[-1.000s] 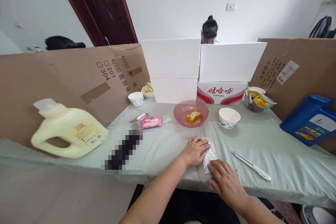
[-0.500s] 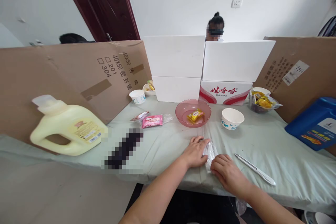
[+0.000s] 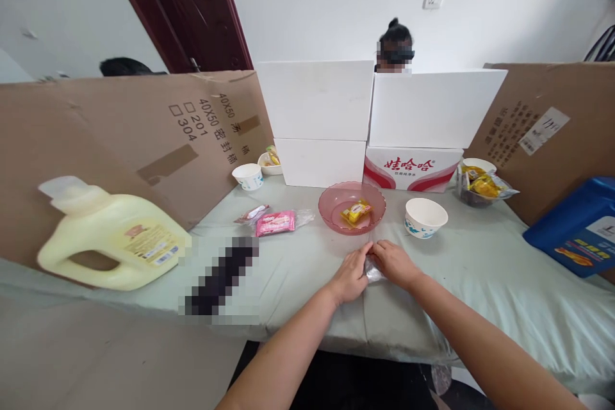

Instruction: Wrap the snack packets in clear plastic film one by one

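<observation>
Both hands meet at the table's near middle over a crumpled piece of clear plastic wrap (image 3: 373,271). My left hand (image 3: 349,275) grips its left side, fingers bent together. My right hand (image 3: 396,262) pinches its far right edge, fingertips close to the left hand's. The hands cover much of the plastic; whether anything lies inside it I cannot tell. Just beyond them stands a pink scalloped bowl (image 3: 327,221) holding a yellow wrapped packet (image 3: 356,212). A white paper bowl (image 3: 425,218) with a blue pattern is behind my right hand.
Left lie a pink packet (image 3: 275,223), a pixelated dark object (image 3: 223,275) and a pale yellow jug (image 3: 115,237). A blue bottle (image 3: 579,230) and a bowl of snack packets (image 3: 483,189) are right. White boxes (image 3: 321,102) and cardboard panels (image 3: 202,141) enclose the table; a person sits behind.
My right hand has moved up and left along the plastic, to beside my left hand. Less plastic shows now. The white-handled knife at right is now hidden by my right forearm.
</observation>
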Action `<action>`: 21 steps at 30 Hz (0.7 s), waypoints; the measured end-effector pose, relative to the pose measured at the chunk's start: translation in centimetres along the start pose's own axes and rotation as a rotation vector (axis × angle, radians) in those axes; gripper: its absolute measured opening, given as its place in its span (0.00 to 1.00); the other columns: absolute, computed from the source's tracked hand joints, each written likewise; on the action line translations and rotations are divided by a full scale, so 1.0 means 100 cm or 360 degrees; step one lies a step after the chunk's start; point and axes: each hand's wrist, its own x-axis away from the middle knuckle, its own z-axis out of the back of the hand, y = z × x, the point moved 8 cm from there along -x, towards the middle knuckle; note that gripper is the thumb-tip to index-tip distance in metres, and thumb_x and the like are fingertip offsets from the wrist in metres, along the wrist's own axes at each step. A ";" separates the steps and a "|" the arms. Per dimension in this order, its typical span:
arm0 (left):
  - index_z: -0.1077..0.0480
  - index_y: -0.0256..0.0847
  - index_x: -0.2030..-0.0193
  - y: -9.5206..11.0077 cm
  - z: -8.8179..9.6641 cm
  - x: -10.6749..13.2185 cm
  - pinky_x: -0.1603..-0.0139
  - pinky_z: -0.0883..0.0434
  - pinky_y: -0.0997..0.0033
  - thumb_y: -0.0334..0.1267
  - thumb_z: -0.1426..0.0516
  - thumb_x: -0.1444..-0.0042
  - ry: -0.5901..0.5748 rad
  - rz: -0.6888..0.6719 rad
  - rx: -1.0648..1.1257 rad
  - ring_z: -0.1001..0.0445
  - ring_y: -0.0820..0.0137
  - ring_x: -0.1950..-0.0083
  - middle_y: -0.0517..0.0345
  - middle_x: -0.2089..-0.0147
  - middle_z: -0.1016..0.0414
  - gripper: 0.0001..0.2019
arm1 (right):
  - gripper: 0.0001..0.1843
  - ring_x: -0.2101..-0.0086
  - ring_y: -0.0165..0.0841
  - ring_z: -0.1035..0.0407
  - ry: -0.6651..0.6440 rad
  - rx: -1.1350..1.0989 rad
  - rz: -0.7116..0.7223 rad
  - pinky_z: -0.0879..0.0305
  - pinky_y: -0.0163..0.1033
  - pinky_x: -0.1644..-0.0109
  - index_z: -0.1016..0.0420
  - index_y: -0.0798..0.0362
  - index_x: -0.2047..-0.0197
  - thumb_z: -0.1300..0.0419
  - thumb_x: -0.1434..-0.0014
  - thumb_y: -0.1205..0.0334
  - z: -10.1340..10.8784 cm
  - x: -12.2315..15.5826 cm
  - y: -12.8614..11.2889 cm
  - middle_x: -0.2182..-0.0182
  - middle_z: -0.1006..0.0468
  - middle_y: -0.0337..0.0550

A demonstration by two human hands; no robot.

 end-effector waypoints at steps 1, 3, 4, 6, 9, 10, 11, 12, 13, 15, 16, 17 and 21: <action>0.54 0.41 0.31 0.001 0.001 0.000 0.33 0.45 0.50 0.25 0.50 0.54 0.0016 -0.0007 0.0019 0.43 0.57 0.33 0.46 0.32 0.43 0.41 | 0.12 0.60 0.35 0.32 0.0005 0.0022 -0.0016 0.38 0.38 0.57 0.28 0.54 0.56 0.52 0.34 0.65 -0.004 0.000 0.001 0.63 0.25 0.47; 0.52 0.40 0.32 0.004 0.004 0.000 0.33 0.44 0.51 0.26 0.50 0.51 0.0064 -0.0016 0.0044 0.42 0.58 0.33 0.45 0.33 0.43 0.37 | 0.12 0.60 0.35 0.32 0.0021 0.0057 -0.0039 0.39 0.37 0.57 0.28 0.53 0.55 0.52 0.34 0.65 -0.009 0.000 0.001 0.63 0.25 0.47; 0.49 0.40 0.34 0.005 0.005 0.000 0.33 0.43 0.51 0.27 0.50 0.49 0.0103 -0.0012 0.0039 0.41 0.59 0.34 0.45 0.34 0.42 0.33 | 0.12 0.59 0.35 0.32 0.0032 0.0070 -0.0045 0.39 0.37 0.57 0.28 0.53 0.54 0.52 0.34 0.64 -0.011 0.001 0.000 0.62 0.25 0.47; 0.42 0.39 0.39 0.006 0.008 0.000 0.35 0.41 0.50 0.31 0.48 0.44 0.0199 0.0034 -0.0050 0.40 0.58 0.35 0.44 0.36 0.39 0.24 | 0.12 0.59 0.34 0.32 0.0057 0.0091 -0.0054 0.39 0.37 0.56 0.27 0.52 0.54 0.51 0.34 0.64 -0.014 0.003 0.000 0.62 0.25 0.46; 0.34 0.39 0.50 0.006 0.008 0.000 0.36 0.41 0.46 0.34 0.43 0.45 0.0279 0.0135 -0.0314 0.41 0.54 0.36 0.45 0.41 0.36 0.15 | 0.12 0.59 0.36 0.33 0.0120 0.0120 -0.0108 0.39 0.38 0.55 0.26 0.51 0.58 0.50 0.34 0.61 -0.009 0.006 0.009 0.63 0.26 0.46; 0.33 0.39 0.52 0.007 0.006 -0.001 0.36 0.41 0.45 0.33 0.42 0.47 0.0280 0.0150 -0.0387 0.41 0.53 0.36 0.45 0.42 0.35 0.14 | 0.12 0.59 0.37 0.33 0.0153 0.0132 -0.0147 0.39 0.40 0.53 0.25 0.52 0.59 0.50 0.34 0.60 -0.005 0.007 0.014 0.63 0.26 0.47; 0.32 0.39 0.54 0.008 0.005 -0.001 0.36 0.41 0.44 0.33 0.41 0.47 0.0276 0.0153 -0.0434 0.41 0.53 0.36 0.46 0.43 0.34 0.13 | 0.12 0.58 0.38 0.34 0.0192 0.0146 -0.0196 0.39 0.41 0.52 0.25 0.52 0.60 0.50 0.35 0.61 0.001 0.009 0.021 0.63 0.26 0.49; 0.32 0.40 0.54 0.009 0.004 -0.002 0.36 0.41 0.44 0.33 0.41 0.48 0.0273 0.0149 -0.0458 0.41 0.53 0.36 0.46 0.44 0.34 0.13 | 0.12 0.58 0.40 0.34 0.0232 0.0158 -0.0247 0.40 0.43 0.52 0.25 0.54 0.60 0.50 0.35 0.63 0.007 0.012 0.028 0.62 0.26 0.51; 0.32 0.40 0.54 0.010 0.004 -0.002 0.36 0.40 0.45 0.33 0.41 0.48 0.0273 0.0147 -0.0465 0.41 0.53 0.36 0.46 0.44 0.34 0.13 | 0.13 0.57 0.41 0.34 0.0271 0.0167 -0.0290 0.40 0.46 0.51 0.25 0.55 0.59 0.51 0.36 0.65 0.014 0.016 0.033 0.61 0.26 0.53; 0.32 0.39 0.54 0.011 0.004 -0.003 0.37 0.40 0.45 0.33 0.41 0.48 0.0270 0.0151 -0.0462 0.40 0.54 0.37 0.46 0.44 0.33 0.13 | 0.15 0.54 0.43 0.35 0.0319 0.0165 -0.0297 0.41 0.49 0.49 0.26 0.56 0.57 0.53 0.37 0.69 0.024 0.024 0.035 0.57 0.27 0.56; 0.32 0.39 0.54 0.011 0.004 -0.002 0.37 0.40 0.45 0.33 0.41 0.48 0.0267 0.0155 -0.0457 0.40 0.54 0.37 0.45 0.44 0.34 0.13 | 0.15 0.52 0.43 0.36 0.0311 0.0150 -0.0238 0.41 0.50 0.47 0.26 0.55 0.55 0.52 0.37 0.69 0.025 0.028 0.030 0.55 0.27 0.56; 0.32 0.39 0.54 0.011 0.004 -0.002 0.37 0.40 0.45 0.33 0.42 0.48 0.0260 0.0154 -0.0450 0.40 0.54 0.37 0.45 0.44 0.34 0.14 | 0.14 0.51 0.41 0.36 0.0281 0.0127 -0.0146 0.41 0.48 0.46 0.26 0.54 0.54 0.51 0.38 0.69 0.024 0.032 0.020 0.54 0.27 0.53; 0.33 0.39 0.51 0.010 0.009 0.001 0.37 0.40 0.47 0.28 0.45 0.50 0.0293 0.0103 -0.0351 0.39 0.55 0.38 0.45 0.44 0.34 0.17 | 0.11 0.56 0.34 0.32 0.0093 0.0047 0.0169 0.36 0.38 0.51 0.24 0.48 0.58 0.44 0.41 0.69 0.012 0.046 -0.017 0.60 0.24 0.42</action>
